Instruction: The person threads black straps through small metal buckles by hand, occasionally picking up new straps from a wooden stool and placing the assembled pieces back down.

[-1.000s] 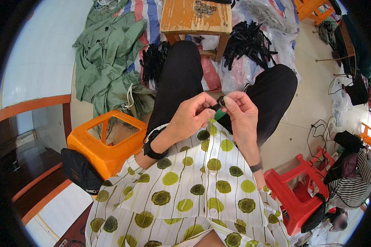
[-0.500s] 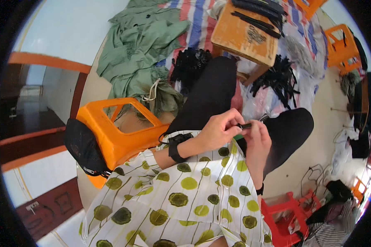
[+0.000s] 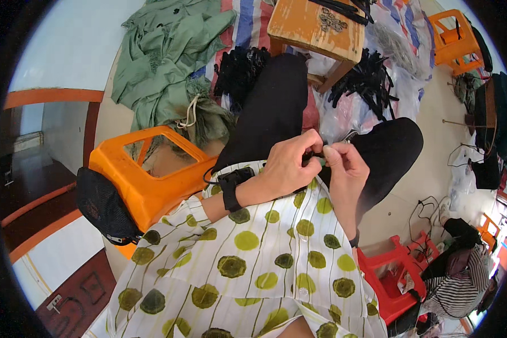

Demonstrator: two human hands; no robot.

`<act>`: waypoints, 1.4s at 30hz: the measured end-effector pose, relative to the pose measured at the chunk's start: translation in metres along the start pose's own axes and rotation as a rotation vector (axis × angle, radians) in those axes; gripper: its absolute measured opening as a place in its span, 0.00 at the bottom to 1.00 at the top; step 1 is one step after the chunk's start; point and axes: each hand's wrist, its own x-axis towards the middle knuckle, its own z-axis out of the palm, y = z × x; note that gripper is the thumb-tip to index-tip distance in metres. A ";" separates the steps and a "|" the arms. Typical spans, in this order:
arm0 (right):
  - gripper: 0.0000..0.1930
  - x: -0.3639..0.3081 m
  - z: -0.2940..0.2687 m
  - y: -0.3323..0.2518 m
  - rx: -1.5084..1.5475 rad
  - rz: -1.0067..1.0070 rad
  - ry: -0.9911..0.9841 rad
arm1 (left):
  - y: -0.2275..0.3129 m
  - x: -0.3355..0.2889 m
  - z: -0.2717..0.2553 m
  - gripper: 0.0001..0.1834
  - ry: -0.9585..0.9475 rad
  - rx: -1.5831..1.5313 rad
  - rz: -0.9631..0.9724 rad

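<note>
Above my lap, my left hand (image 3: pixel 290 168) and my right hand (image 3: pixel 349 172) meet with fingertips pinched. Between them is a small black piece (image 3: pixel 315 156), perhaps a short strap, mostly covered by the fingers. Both hands are closed on it. Beyond my knees stands a worn wooden stool (image 3: pixel 296 27) with small metal rings (image 3: pixel 331 21) and black strips (image 3: pixel 346 8) on top. A heap of black strips (image 3: pixel 239 73) lies left of the stool and another black heap (image 3: pixel 366 87) lies to its right, on clear plastic.
Green cloth (image 3: pixel 158 67) spreads over a striped sheet at far left. An orange plastic stool (image 3: pixel 146 194) stands at my left, a black cap (image 3: pixel 104 205) against it. At lower right are a red stool (image 3: pixel 397 290), a striped garment (image 3: pixel 459 281) and loose cables (image 3: pixel 425 214).
My hands have drawn closer together, and the black piece that showed between them is now mostly hidden. The view has shifted, so the surroundings sit higher and further left.
</note>
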 end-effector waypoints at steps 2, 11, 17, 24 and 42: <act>0.05 0.002 -0.004 -0.002 0.058 0.066 0.001 | -0.001 -0.002 0.002 0.09 0.017 0.033 0.046; 0.06 0.004 -0.008 -0.002 0.109 0.098 0.027 | -0.001 -0.005 0.001 0.12 0.013 -0.125 -0.004; 0.08 0.003 -0.008 -0.002 0.119 0.122 0.000 | 0.005 -0.002 -0.002 0.11 0.003 -0.012 0.026; 0.09 -0.005 -0.007 -0.001 -0.259 -0.055 0.078 | 0.005 -0.002 0.003 0.10 0.039 0.144 0.064; 0.12 -0.004 -0.005 -0.003 0.013 0.144 0.052 | 0.005 -0.002 0.002 0.09 0.064 0.074 0.020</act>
